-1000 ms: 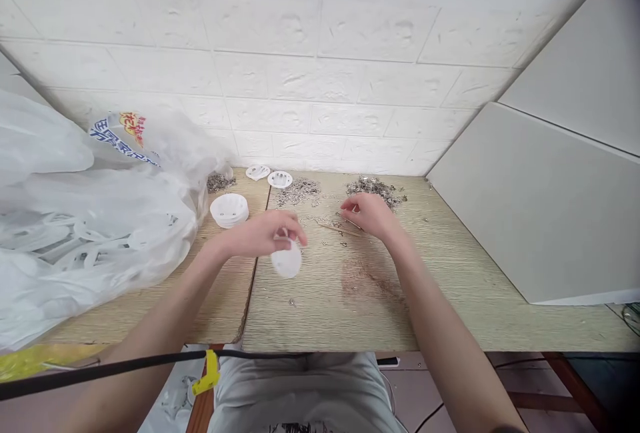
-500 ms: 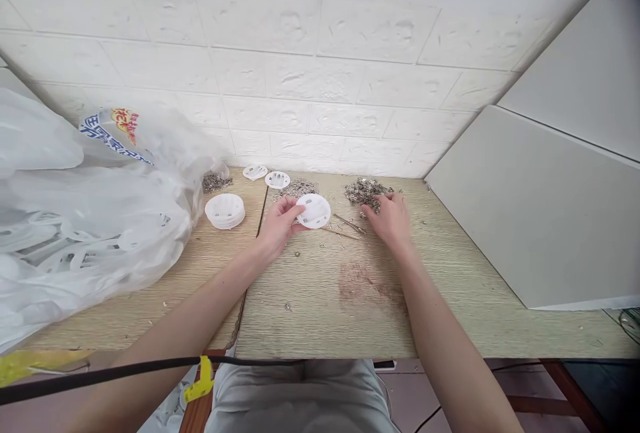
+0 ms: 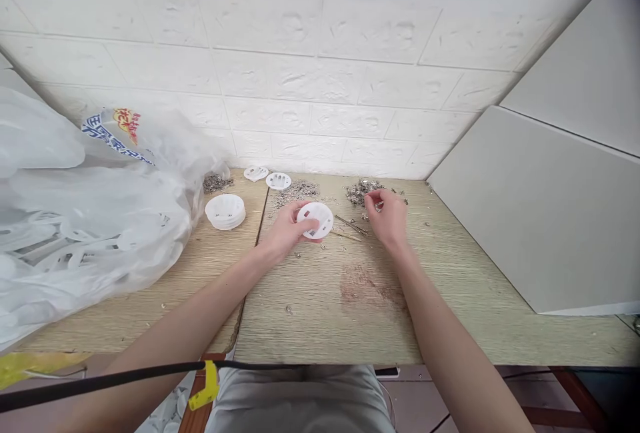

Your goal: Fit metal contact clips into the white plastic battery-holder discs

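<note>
My left hand (image 3: 289,232) grips a white round plastic disc (image 3: 320,213) by its left side, thumb on top; the disc has slots and small metal bits in it. My right hand (image 3: 389,216) is at the front right of a pile of small metal parts (image 3: 361,189), thumb and index finger pinched together. Whatever lies between those fingertips is too small to make out. Between the hands, thin metal tools (image 3: 352,225) lie on the table. Behind the held disc spreads another heap of small metal pieces (image 3: 301,190).
A stack of white discs (image 3: 225,212) stands left of the table seam. Two more discs (image 3: 279,181) lie near the wall. A big plastic bag (image 3: 100,220) of white parts fills the left. Grey panels (image 3: 545,220) lean at the right. A black cable (image 3: 125,373) crosses in front.
The held disc has moved slightly towards me and turned, with my left thumb further over it. My right hand has drawn back a little from the pile, its thumb and index finger now closed together.
</note>
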`<action>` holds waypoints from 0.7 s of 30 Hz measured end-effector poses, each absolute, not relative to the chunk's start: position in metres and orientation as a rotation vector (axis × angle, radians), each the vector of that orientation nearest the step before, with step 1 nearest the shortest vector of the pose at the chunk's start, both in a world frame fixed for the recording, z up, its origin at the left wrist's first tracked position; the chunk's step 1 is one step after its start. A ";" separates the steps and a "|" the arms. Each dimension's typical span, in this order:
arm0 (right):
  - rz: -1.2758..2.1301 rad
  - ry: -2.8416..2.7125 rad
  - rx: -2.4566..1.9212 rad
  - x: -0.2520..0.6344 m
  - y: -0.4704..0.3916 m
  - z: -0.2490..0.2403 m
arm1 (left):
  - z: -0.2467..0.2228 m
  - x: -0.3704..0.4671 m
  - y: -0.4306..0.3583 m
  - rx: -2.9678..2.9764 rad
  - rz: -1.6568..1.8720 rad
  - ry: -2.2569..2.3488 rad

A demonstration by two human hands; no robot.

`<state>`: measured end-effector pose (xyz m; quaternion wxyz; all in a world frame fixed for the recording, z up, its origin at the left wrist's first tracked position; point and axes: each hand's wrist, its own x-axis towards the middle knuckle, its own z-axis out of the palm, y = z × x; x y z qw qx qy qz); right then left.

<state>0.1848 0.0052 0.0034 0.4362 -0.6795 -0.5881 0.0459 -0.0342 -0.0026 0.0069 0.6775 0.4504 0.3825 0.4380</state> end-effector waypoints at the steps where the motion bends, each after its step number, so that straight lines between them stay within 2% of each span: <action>1: 0.221 -1.428 -1.624 0.179 0.004 0.005 | 0.005 -0.034 -0.002 1.058 0.977 0.876; 7: 0.618 -1.412 -1.320 0.145 -0.007 0.007 | 0.003 -0.035 -0.003 1.172 1.030 0.966; 21: 0.907 -1.328 -1.153 0.135 -0.013 0.008 | 0.002 -0.030 -0.005 1.213 1.027 1.051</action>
